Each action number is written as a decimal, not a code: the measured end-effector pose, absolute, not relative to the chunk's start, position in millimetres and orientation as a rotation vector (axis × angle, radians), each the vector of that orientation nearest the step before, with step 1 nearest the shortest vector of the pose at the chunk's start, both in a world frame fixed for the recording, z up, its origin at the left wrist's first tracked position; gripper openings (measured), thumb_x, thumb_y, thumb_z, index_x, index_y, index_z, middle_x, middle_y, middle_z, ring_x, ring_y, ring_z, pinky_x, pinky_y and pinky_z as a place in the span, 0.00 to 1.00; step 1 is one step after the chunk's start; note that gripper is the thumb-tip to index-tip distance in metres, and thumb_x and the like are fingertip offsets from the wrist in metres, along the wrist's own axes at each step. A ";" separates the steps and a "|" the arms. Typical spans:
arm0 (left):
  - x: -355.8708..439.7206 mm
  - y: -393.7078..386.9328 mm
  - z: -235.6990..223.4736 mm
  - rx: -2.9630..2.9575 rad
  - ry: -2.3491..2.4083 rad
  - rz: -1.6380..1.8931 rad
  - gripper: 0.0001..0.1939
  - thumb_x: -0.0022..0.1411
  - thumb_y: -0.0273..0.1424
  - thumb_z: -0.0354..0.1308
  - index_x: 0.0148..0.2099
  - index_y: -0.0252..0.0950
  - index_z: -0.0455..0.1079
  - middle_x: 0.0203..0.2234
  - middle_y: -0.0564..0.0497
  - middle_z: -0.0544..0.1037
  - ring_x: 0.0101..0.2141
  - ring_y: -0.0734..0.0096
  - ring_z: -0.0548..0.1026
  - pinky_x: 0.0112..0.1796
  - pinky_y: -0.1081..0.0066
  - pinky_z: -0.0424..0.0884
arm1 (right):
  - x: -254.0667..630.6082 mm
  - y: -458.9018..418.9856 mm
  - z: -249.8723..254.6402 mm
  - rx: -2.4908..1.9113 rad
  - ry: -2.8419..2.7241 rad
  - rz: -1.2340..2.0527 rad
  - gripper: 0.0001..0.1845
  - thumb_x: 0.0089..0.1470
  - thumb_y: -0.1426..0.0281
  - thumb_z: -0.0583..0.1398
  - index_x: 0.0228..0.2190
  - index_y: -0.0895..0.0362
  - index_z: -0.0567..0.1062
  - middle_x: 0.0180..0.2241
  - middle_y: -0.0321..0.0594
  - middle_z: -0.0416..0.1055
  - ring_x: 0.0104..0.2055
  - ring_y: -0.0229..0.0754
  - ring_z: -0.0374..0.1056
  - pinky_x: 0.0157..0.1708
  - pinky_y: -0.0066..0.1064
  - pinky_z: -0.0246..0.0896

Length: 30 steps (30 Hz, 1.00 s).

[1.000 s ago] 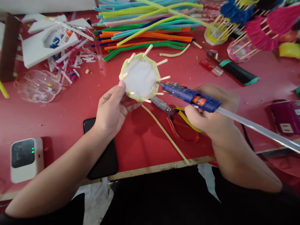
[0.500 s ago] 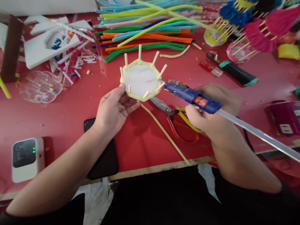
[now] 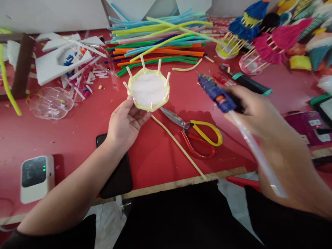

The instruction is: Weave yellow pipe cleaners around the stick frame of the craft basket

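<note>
Glue gun (image 3: pixel 214 90) farther right, handle hidden

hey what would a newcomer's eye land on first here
Probably the heap of colourful stems along the back of the red table. Next, near the middle, a white disc ringed with short sticks, in the left hand's grip, and the blue glue gun in the right hand's grip. At the back right, a pink ruffled piece stands out.

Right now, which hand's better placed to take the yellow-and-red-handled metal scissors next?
Probably the right hand: nearer the handles, though holding a blue glue gun. Left hand is nearer the blades, holding a yellow-rimmed white disc.
</note>
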State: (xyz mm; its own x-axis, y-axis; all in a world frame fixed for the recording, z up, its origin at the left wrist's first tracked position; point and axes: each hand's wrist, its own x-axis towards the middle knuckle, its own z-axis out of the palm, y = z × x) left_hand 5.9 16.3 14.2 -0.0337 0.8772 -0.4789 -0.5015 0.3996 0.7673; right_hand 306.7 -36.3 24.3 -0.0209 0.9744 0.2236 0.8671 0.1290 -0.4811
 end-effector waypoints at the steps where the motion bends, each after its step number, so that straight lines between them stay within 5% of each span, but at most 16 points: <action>1: 5.8 16.9 13.9 0.416 1.126 1.170 0.10 0.71 0.30 0.54 0.37 0.37 0.75 0.28 0.53 0.83 0.30 0.74 0.82 0.39 0.73 0.82 | 321.1 -33.5 22.3 -1.763 -1.955 0.319 0.25 0.47 0.71 0.62 0.49 0.52 0.78 0.44 0.46 0.79 0.41 0.48 0.75 0.35 0.39 0.68; 6: 5.2 18.7 12.1 0.384 1.109 1.213 0.11 0.73 0.31 0.54 0.38 0.38 0.75 0.29 0.53 0.84 0.30 0.74 0.82 0.40 0.74 0.81 | 388.9 -19.4 4.4 -1.853 -2.185 0.018 0.22 0.43 0.76 0.58 0.40 0.50 0.81 0.48 0.47 0.75 0.56 0.60 0.68 0.55 0.59 0.61; 9: 4.9 18.9 12.9 0.335 1.082 1.260 0.11 0.73 0.31 0.54 0.38 0.38 0.74 0.28 0.54 0.84 0.30 0.76 0.82 0.39 0.76 0.81 | 396.1 -19.7 4.4 -1.812 -2.213 -0.135 0.23 0.48 0.79 0.54 0.41 0.48 0.81 0.56 0.46 0.71 0.64 0.60 0.60 0.60 0.59 0.57; 11: 4.5 19.0 13.7 0.320 1.057 1.284 0.10 0.74 0.31 0.54 0.39 0.39 0.74 0.28 0.55 0.84 0.30 0.75 0.83 0.40 0.76 0.81 | 376.5 -24.1 12.0 -1.787 -2.198 -0.268 0.25 0.50 0.78 0.55 0.46 0.51 0.80 0.56 0.51 0.70 0.63 0.60 0.62 0.59 0.57 0.59; 14: 3.7 19.3 13.2 0.330 1.018 1.308 0.09 0.73 0.32 0.55 0.39 0.40 0.73 0.30 0.54 0.85 0.33 0.73 0.84 0.42 0.74 0.82 | 315.1 -34.5 26.2 -1.695 -2.138 -0.402 0.17 0.53 0.75 0.58 0.44 0.60 0.80 0.41 0.54 0.76 0.48 0.56 0.71 0.51 0.50 0.65; 16: 3.0 19.4 11.8 0.340 1.000 1.310 0.09 0.73 0.32 0.55 0.38 0.39 0.73 0.29 0.54 0.85 0.33 0.72 0.84 0.44 0.73 0.81 | 264.8 -41.6 31.4 -1.535 -2.241 -0.188 0.08 0.60 0.68 0.60 0.39 0.57 0.79 0.37 0.48 0.78 0.41 0.51 0.71 0.48 0.45 0.66; 21: 1.5 18.1 8.1 0.395 0.975 1.326 0.05 0.70 0.32 0.59 0.38 0.40 0.72 0.29 0.54 0.84 0.32 0.71 0.84 0.45 0.70 0.81 | 173.8 -48.7 23.6 -1.563 -2.513 0.114 0.13 0.64 0.61 0.62 0.37 0.59 0.79 0.38 0.49 0.78 0.43 0.53 0.70 0.44 0.42 0.63; 26: 0.0 16.3 4.7 0.467 0.938 1.360 0.05 0.68 0.27 0.60 0.37 0.40 0.71 0.32 0.56 0.84 0.33 0.72 0.84 0.44 0.69 0.81 | 157.6 -44.9 11.8 -1.630 -2.511 0.204 0.08 0.64 0.76 0.57 0.38 0.61 0.77 0.41 0.54 0.78 0.47 0.56 0.70 0.45 0.44 0.63; 30: -1.5 16.7 0.5 0.526 0.919 1.381 0.03 0.67 0.30 0.61 0.38 0.43 0.71 0.33 0.57 0.84 0.37 0.71 0.85 0.46 0.68 0.80 | 161.9 -44.0 7.9 -1.631 -2.435 0.270 0.14 0.58 0.83 0.54 0.40 0.59 0.77 0.40 0.51 0.79 0.44 0.55 0.72 0.45 0.46 0.66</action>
State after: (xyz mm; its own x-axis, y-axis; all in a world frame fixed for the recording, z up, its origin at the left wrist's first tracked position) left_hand -1.5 16.7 0.5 -0.0622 0.9687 -0.2402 -0.5960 0.1570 0.7875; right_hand 161.9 -44.0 7.9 -0.3721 0.9260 0.0629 0.8899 0.3752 -0.2595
